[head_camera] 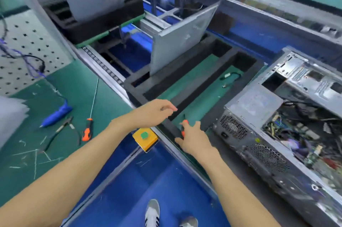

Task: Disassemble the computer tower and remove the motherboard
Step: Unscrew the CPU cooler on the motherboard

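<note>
One computer tower (277,134) lies sideways, opened upward.

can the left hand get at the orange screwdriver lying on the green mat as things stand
Probably yes. The left hand holds nothing, and the orange screwdriver lies in the open on the green mat beside the pliers, nothing covering it.

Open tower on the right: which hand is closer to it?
Right. The right hand grips an orange-handled tool just beside the open tower; the left hand hovers farther off, over the black foam tray.
</note>
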A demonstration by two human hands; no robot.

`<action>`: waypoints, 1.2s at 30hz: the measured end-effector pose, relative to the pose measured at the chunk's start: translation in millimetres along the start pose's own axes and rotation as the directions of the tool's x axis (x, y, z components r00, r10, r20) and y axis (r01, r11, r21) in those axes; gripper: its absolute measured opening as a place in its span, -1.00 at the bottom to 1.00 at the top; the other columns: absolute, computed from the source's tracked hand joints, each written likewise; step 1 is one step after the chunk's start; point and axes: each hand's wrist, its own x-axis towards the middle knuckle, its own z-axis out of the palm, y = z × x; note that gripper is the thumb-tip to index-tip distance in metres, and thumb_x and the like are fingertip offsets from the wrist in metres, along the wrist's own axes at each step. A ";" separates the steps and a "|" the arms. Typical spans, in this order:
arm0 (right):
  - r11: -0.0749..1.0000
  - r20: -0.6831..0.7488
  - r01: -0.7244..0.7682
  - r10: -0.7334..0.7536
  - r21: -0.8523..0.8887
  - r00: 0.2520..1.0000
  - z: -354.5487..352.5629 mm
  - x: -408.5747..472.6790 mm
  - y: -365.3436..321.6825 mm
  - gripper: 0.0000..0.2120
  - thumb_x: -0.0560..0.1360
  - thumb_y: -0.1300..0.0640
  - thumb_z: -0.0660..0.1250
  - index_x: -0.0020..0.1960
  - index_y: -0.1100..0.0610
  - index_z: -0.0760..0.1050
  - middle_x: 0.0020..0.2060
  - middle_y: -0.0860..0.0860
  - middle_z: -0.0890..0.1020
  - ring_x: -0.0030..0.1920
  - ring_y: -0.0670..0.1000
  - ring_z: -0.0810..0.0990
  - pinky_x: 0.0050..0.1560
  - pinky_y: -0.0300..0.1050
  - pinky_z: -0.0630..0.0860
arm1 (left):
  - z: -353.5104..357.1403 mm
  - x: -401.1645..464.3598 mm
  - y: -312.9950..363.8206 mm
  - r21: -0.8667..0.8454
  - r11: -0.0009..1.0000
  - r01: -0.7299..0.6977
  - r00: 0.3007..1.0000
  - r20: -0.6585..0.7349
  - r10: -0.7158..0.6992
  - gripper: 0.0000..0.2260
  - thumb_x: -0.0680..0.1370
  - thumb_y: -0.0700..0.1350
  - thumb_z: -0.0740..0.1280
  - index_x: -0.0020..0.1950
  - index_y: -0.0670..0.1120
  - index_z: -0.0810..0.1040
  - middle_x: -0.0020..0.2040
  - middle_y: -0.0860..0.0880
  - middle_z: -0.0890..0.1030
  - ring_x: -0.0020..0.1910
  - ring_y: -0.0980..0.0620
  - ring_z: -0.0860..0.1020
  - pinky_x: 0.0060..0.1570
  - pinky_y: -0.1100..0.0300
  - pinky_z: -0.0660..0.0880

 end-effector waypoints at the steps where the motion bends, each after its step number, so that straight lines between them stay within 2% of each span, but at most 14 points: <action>1: 1.000 -0.035 -0.003 0.004 0.015 0.999 4.9 1.1 1.6 -0.57 0.62 0.04 0.31 0.44 0.05 0.31 0.33 0.22 0.32 0.10 0.31 0.60 0.13 0.04 0.53 | 4.6 2.0 -4.0 -0.005 1.000 -0.004 1.000 0.010 0.004 -0.78 0.66 -0.06 0.18 0.22 0.06 0.57 0.12 0.05 0.62 0.12 0.11 0.58 -0.05 0.27 0.45; 3: 0.998 -0.137 0.004 0.005 0.067 0.991 3.6 0.1 1.5 -0.66 0.60 0.11 0.30 0.36 0.06 0.40 0.24 0.20 0.40 0.01 0.30 0.62 0.07 0.03 0.53 | 9.5 8.1 -6.8 -0.013 1.000 -0.015 1.000 0.007 0.015 -0.79 0.65 -0.08 0.19 0.19 0.04 0.58 0.08 0.00 0.64 0.07 0.03 0.61 -0.08 0.20 0.50; 6: 0.984 -0.328 0.047 0.011 0.169 0.945 -31.1 -8.9 -3.7 -0.76 0.55 -0.01 0.29 0.19 0.00 0.49 0.04 0.10 0.56 -0.07 0.24 0.60 -0.01 0.01 0.53 | 6.9 19.1 1.6 0.011 0.996 -0.090 0.989 -0.116 0.090 -0.76 0.63 -0.21 0.21 0.22 0.00 0.56 0.15 -0.01 0.63 0.13 0.04 0.58 0.16 0.14 0.49; 8: 0.955 -0.480 0.135 0.009 0.265 0.877 -68.4 -19.7 -2.6 -0.81 0.51 -0.13 0.25 0.04 -0.07 0.42 -0.23 -0.07 0.63 -0.23 0.03 0.56 -0.19 -0.04 0.49 | 1.9 25.3 18.0 0.055 0.981 -0.188 0.966 -0.170 0.195 -0.66 0.60 -0.26 0.21 0.32 0.00 0.49 0.26 0.05 0.55 0.27 0.11 0.49 0.30 0.19 0.39; 10: 0.890 -0.653 0.266 0.047 0.371 0.756 -108.8 -38.0 1.9 -0.81 0.50 -0.18 0.21 -0.02 -0.09 0.34 -0.38 -0.16 0.58 -0.36 -0.08 0.48 -0.34 -0.11 0.41 | -1.7 30.6 42.6 0.075 0.955 -0.287 0.951 -0.095 0.293 -0.69 0.63 -0.21 0.20 0.35 0.03 0.47 0.30 0.09 0.53 0.30 0.18 0.45 0.35 0.20 0.34; 13: 0.794 -0.875 0.467 0.161 0.390 0.457 -163.9 -74.4 11.4 -0.80 0.57 -0.13 0.29 -0.03 -0.01 0.40 -0.42 -0.22 0.52 -0.42 -0.13 0.42 -0.35 -0.33 0.32 | 1.4 31.3 94.2 -0.157 0.892 -0.423 0.898 0.056 0.436 -0.75 0.70 -0.14 0.10 0.09 -0.04 0.58 -0.16 0.04 0.61 -0.14 0.14 0.56 -0.02 0.18 0.51; 15: 0.680 -0.896 0.589 0.270 0.437 0.352 -190.4 -99.3 18.0 -0.82 0.62 -0.06 0.26 -0.03 0.04 0.42 -0.40 -0.21 0.55 -0.37 -0.18 0.44 -0.24 -0.34 0.41 | 9.7 28.7 133.2 -0.363 0.793 -0.489 0.841 0.046 0.540 -0.70 0.70 -0.18 0.07 -0.04 -0.15 0.57 -0.34 -0.04 0.39 -0.35 0.08 0.37 -0.29 0.22 0.36; 18: 0.368 -0.815 0.750 0.433 0.550 0.385 -214.1 -130.1 33.9 -0.85 0.68 -0.01 0.17 0.11 0.06 0.41 -0.34 -0.18 0.54 -0.29 -0.14 0.53 -0.17 -0.15 0.54 | 38.8 22.7 187.8 -0.518 0.674 -0.527 0.757 0.075 0.649 -0.74 0.70 -0.22 0.07 -0.03 -0.17 0.53 -0.31 -0.07 0.26 -0.34 0.07 0.23 -0.31 0.19 0.17; 20: 0.151 -0.760 0.810 0.477 0.567 0.443 -223.0 -142.7 43.2 -0.82 0.68 0.00 0.15 0.19 0.07 0.40 -0.29 -0.04 0.53 -0.29 -0.05 0.54 -0.19 -0.09 0.54 | 59.4 20.3 211.4 -0.532 0.643 -0.551 0.717 0.093 0.691 -0.75 0.70 -0.24 0.07 0.03 -0.21 0.54 -0.30 -0.07 0.31 -0.33 0.08 0.29 -0.31 0.24 0.24; 21: 0.120 -0.752 0.825 0.497 0.553 0.432 -227.9 -152.1 53.6 -0.81 0.67 0.00 0.15 0.17 0.09 0.40 -0.30 -0.01 0.50 -0.32 -0.02 0.50 -0.23 -0.09 0.51 | 70.7 22.1 223.4 -0.520 0.636 -0.570 0.696 0.105 0.710 -0.75 0.70 -0.23 0.09 0.06 -0.21 0.57 -0.29 -0.07 0.38 -0.31 0.09 0.36 -0.27 0.27 0.33; 25: 0.030 -0.754 0.896 0.554 0.443 0.354 -240.1 -189.9 103.3 -0.70 0.69 -0.08 0.06 -0.01 0.12 0.39 -0.41 -0.02 0.35 -0.46 -0.03 0.27 -0.44 -0.20 0.26 | 103.0 53.9 252.3 -0.397 0.726 -0.562 0.708 0.223 0.670 -0.77 0.67 -0.12 0.19 0.16 -0.09 0.63 -0.03 -0.06 0.66 -0.04 0.06 0.59 0.11 0.13 0.51; 28: 0.036 -0.740 0.920 0.607 0.390 0.290 -245.5 -203.9 141.3 -0.57 0.69 -0.17 0.01 -0.18 0.07 0.39 -0.50 -0.05 0.28 -0.55 -0.05 0.18 -0.51 -0.24 0.14 | 135.0 92.3 249.5 -0.049 0.805 -0.591 0.760 0.300 0.576 -0.76 0.65 -0.14 0.20 0.28 0.00 0.54 0.14 0.05 0.61 0.05 0.13 0.57 0.16 0.16 0.50; 32: 0.097 -0.689 0.895 0.675 0.436 0.263 -243.5 -188.0 185.9 -0.54 0.65 -0.21 0.06 -0.27 0.06 0.37 -0.53 -0.02 0.23 -0.54 0.00 0.10 -0.48 -0.21 0.05 | 178.9 130.7 236.7 0.308 0.717 -0.625 0.756 0.469 0.457 -0.50 0.60 0.03 0.31 0.52 0.01 0.30 0.49 -0.01 0.35 0.43 -0.01 0.36 0.37 0.12 0.31; 36: 0.119 -0.668 0.858 0.683 0.500 0.295 -231.1 -159.2 223.5 -0.57 0.54 -0.24 0.17 -0.34 0.03 0.43 -0.55 -0.01 0.26 -0.56 0.00 0.11 -0.51 -0.24 0.07 | 208.0 154.9 234.1 0.474 0.546 -0.691 0.711 0.582 0.395 -0.20 0.47 0.28 0.37 0.59 0.07 0.12 0.55 0.01 0.25 0.50 -0.04 0.25 0.47 -0.10 0.15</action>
